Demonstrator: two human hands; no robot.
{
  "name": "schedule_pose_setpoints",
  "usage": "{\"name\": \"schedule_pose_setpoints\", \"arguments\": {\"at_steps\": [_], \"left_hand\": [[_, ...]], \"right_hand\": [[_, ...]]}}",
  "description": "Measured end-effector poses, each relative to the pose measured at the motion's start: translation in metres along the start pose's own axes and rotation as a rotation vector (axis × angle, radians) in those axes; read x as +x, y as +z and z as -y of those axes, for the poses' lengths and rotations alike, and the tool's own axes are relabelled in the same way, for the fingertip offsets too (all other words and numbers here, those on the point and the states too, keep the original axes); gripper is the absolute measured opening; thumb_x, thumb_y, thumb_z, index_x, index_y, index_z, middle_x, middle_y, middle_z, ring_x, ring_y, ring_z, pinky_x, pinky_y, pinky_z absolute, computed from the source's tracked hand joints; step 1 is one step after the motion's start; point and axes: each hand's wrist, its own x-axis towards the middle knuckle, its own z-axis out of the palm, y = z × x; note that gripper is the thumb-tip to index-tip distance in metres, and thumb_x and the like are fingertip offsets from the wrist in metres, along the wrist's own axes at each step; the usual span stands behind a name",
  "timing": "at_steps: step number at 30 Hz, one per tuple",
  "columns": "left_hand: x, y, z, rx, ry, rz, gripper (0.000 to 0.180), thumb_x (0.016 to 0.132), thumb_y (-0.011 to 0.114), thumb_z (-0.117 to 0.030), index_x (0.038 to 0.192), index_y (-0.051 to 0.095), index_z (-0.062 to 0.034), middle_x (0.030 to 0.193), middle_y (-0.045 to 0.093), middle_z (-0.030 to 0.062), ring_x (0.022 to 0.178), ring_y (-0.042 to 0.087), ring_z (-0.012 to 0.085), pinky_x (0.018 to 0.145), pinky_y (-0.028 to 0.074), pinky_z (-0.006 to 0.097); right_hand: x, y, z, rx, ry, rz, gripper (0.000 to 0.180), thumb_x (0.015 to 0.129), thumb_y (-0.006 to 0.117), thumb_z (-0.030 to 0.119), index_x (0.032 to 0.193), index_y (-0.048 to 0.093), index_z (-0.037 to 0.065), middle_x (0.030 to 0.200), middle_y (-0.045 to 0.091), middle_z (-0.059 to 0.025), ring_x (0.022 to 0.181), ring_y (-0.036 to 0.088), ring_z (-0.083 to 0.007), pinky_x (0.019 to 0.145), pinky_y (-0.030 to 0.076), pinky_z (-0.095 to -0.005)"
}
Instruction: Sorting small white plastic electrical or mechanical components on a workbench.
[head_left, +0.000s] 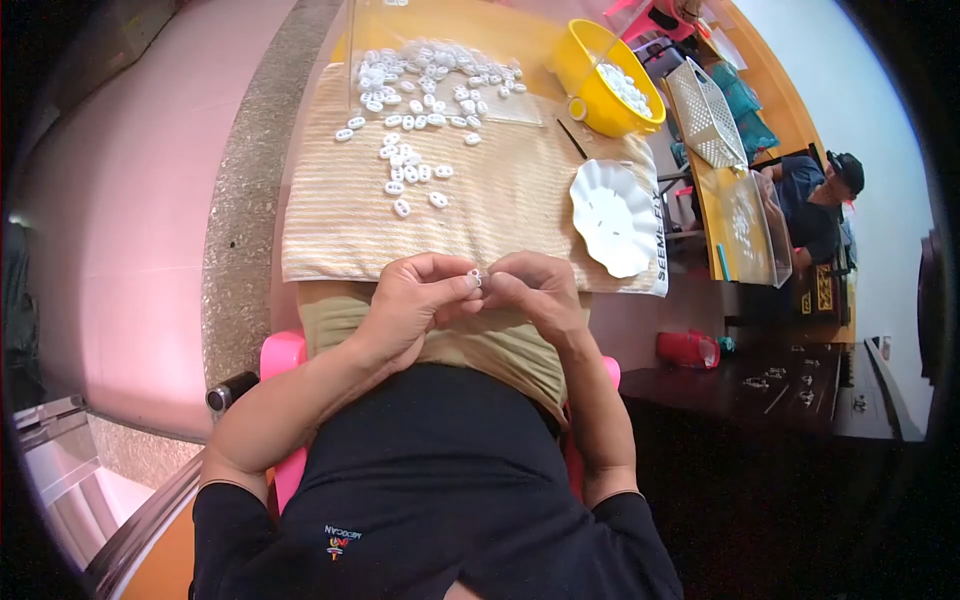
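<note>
Close to my lap, in front of the towel's near edge, my hands meet fingertip to fingertip. My left hand (412,305) pinches a small white oval piece with two holes (476,279) between thumb and forefinger. Right beside it, my right hand (541,297) has thumb and forefinger pressed together; what they hold, if anything, is too small to make out. Many similar white oval pieces (410,174) lie loose ahead of my hands, piled thicker at the far side. A white scalloped dish (612,222) with a few tiny bits in it sits to the right.
A striped towel (330,225) covers the table. A yellow basin (590,105) of white pieces stands at the far right, with a thin dark stick (572,139) nearby. Clear panels rise at the back. Further right, another person (815,205) sits at a table beside a white basket (705,115).
</note>
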Motion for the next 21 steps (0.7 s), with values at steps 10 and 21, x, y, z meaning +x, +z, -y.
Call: {"name": "schedule_pose_setpoints", "arguments": {"at_steps": [10, 21], "left_hand": [[0.001, -0.005, -0.003, -0.065, 0.041, -0.012, 0.017, 0.089, 0.063, -0.002, 0.105, 0.061, 0.0025, 0.093, 0.067, 0.0107, 0.082, 0.068, 0.0183, 0.077, 0.059, 0.029], [-0.002, -0.002, -0.014, -0.088, 0.011, -0.056, 0.016, 0.088, 0.063, -0.001, 0.103, 0.062, 0.0013, 0.094, 0.067, 0.0099, 0.084, 0.067, 0.017, 0.076, 0.058, 0.028]], "right_hand": [[0.076, -0.027, 0.034, -0.575, -0.14, -0.078, 0.019, 0.088, 0.066, 0.01, 0.096, 0.066, -0.007, 0.076, 0.064, -0.0029, 0.067, 0.059, -0.0079, 0.062, 0.049, -0.0225], [0.166, -0.025, 0.032, -1.222, -0.295, -0.207, 0.024, 0.083, 0.062, 0.025, 0.092, 0.071, 0.005, 0.092, 0.067, -0.0167, 0.091, 0.063, -0.0352, 0.082, 0.048, -0.0431]]}}
